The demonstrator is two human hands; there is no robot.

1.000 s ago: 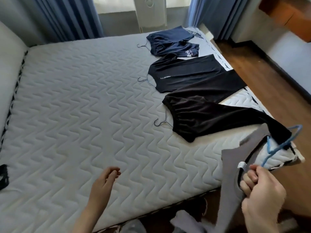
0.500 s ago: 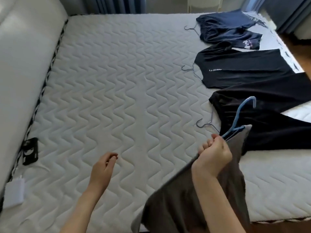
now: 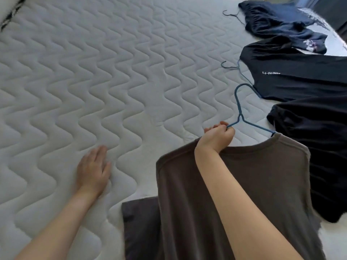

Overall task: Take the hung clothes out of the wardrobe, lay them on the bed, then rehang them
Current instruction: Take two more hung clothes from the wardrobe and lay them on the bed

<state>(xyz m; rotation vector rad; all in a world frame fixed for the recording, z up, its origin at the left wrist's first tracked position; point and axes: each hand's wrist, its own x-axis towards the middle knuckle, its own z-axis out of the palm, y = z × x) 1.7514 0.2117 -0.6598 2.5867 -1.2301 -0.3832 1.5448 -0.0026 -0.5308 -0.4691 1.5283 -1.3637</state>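
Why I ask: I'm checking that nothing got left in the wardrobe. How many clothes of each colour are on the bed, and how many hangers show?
Navy: 1, the navy garment
Black: 2, the lettered shirt and the plain black garment
Brown: 1, the brown shirt
Hangers in view: 3, the blue hanger and two wire hangers
Total: 4 clothes, 3 hangers
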